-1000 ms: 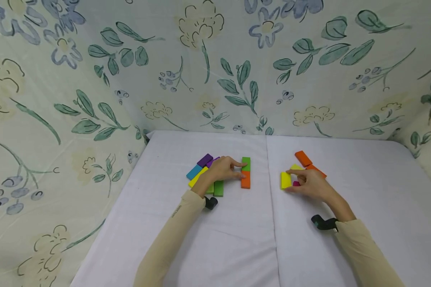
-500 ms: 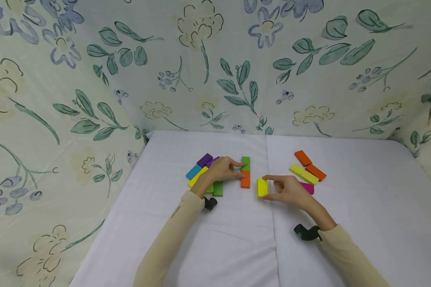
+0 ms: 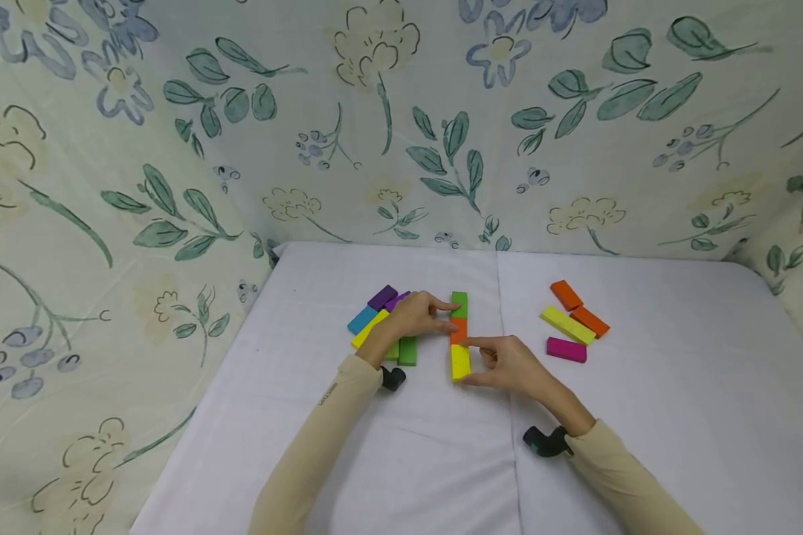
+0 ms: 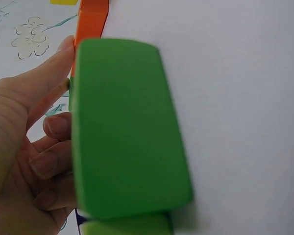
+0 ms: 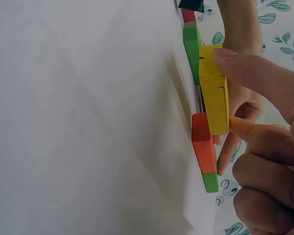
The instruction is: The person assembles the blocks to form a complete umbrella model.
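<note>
In the head view, a short green block (image 3: 459, 303), an orange block (image 3: 458, 331) and a yellow block (image 3: 460, 362) form a straight line on the white cloth. My left hand (image 3: 415, 315) rests its index fingertip against the green block and its thumb against the orange one, from the left side. Thumb and index finger of my right hand (image 3: 514, 364) pinch the yellow block by its two ends; its near end overlaps the orange block (image 5: 203, 142) in the right wrist view. Another green block (image 4: 127, 132) fills the left wrist view, hiding part of the left fingers.
Under and beside the left wrist lie a blue block (image 3: 361, 320), a purple block (image 3: 382, 297), a yellow one (image 3: 369, 329) and several more. To the right are a magenta block (image 3: 566, 350), a long yellow block (image 3: 567, 325) and two orange blocks (image 3: 589, 322). Floral cloth (image 3: 401, 134) hangs behind.
My right hand has carried the yellow block leftward from the right-hand group to the near end of the orange block. The left hand has stayed in place.
</note>
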`<act>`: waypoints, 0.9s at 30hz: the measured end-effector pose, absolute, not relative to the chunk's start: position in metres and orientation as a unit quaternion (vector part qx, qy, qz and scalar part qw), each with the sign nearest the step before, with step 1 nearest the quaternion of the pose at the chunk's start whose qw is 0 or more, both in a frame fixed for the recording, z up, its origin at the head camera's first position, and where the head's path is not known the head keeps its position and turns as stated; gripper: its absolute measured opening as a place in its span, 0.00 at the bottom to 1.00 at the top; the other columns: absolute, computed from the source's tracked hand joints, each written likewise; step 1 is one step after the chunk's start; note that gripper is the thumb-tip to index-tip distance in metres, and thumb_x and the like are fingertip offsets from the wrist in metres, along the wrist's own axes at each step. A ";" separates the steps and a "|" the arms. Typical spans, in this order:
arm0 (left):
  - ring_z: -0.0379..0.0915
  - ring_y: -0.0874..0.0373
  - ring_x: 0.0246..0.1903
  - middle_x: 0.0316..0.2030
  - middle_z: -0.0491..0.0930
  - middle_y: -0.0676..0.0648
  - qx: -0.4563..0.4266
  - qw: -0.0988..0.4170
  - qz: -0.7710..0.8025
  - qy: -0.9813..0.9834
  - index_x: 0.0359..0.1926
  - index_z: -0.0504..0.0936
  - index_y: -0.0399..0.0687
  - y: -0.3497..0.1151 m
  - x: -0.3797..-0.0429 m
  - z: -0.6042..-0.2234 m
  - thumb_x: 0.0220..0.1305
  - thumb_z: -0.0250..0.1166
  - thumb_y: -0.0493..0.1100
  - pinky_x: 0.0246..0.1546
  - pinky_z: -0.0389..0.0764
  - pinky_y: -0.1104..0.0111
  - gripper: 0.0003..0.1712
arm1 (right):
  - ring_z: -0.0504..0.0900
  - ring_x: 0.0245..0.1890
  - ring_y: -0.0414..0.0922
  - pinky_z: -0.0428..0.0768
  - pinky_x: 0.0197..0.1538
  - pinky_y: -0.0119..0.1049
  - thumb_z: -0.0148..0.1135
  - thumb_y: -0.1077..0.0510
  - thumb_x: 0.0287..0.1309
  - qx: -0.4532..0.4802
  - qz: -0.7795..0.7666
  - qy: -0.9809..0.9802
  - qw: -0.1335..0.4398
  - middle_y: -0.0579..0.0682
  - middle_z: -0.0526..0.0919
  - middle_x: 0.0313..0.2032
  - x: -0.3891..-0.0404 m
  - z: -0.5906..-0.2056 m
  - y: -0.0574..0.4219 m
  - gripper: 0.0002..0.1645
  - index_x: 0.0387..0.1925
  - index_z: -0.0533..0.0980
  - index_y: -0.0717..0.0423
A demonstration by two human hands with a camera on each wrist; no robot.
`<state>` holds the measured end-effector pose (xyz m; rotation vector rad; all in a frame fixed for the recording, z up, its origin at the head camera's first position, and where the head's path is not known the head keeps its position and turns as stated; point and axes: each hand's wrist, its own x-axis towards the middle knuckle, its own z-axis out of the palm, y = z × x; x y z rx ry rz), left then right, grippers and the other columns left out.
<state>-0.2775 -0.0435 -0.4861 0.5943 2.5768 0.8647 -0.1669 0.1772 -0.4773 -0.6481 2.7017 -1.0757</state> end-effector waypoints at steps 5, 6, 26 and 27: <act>0.56 0.60 0.21 0.18 0.55 0.54 0.213 0.180 0.310 0.909 0.64 0.80 0.69 -0.043 -0.277 -0.486 0.60 0.75 0.61 0.23 0.57 0.71 0.31 | 0.58 0.17 0.34 0.56 0.25 0.28 0.83 0.45 0.47 -0.209 -0.336 0.915 0.076 0.39 0.60 0.17 -0.163 -0.478 0.170 0.38 0.59 0.83 0.56; 0.56 0.60 0.21 0.19 0.55 0.54 0.213 0.180 0.310 0.909 0.64 0.80 0.70 -0.044 -0.277 -0.486 0.60 0.75 0.61 0.23 0.58 0.71 0.31 | 0.58 0.17 0.35 0.56 0.25 0.28 0.83 0.45 0.47 -0.206 -0.331 0.918 0.075 0.39 0.61 0.17 -0.162 -0.479 0.168 0.38 0.59 0.83 0.55; 0.61 0.58 0.26 0.23 0.57 0.53 0.208 0.184 0.314 0.908 0.65 0.80 0.70 -0.047 -0.275 -0.488 0.59 0.75 0.62 0.26 0.59 0.70 0.32 | 0.56 0.15 0.33 0.55 0.23 0.26 0.76 0.46 0.58 -0.226 -0.309 0.921 0.067 0.38 0.58 0.15 -0.149 -0.491 0.168 0.28 0.60 0.84 0.48; 0.61 0.58 0.26 0.23 0.57 0.53 0.207 0.183 0.313 0.909 0.65 0.80 0.70 -0.047 -0.275 -0.488 0.59 0.75 0.62 0.26 0.59 0.70 0.32 | 0.56 0.15 0.33 0.55 0.23 0.26 0.76 0.46 0.59 -0.224 -0.306 0.923 0.067 0.38 0.58 0.15 -0.149 -0.490 0.167 0.28 0.60 0.84 0.48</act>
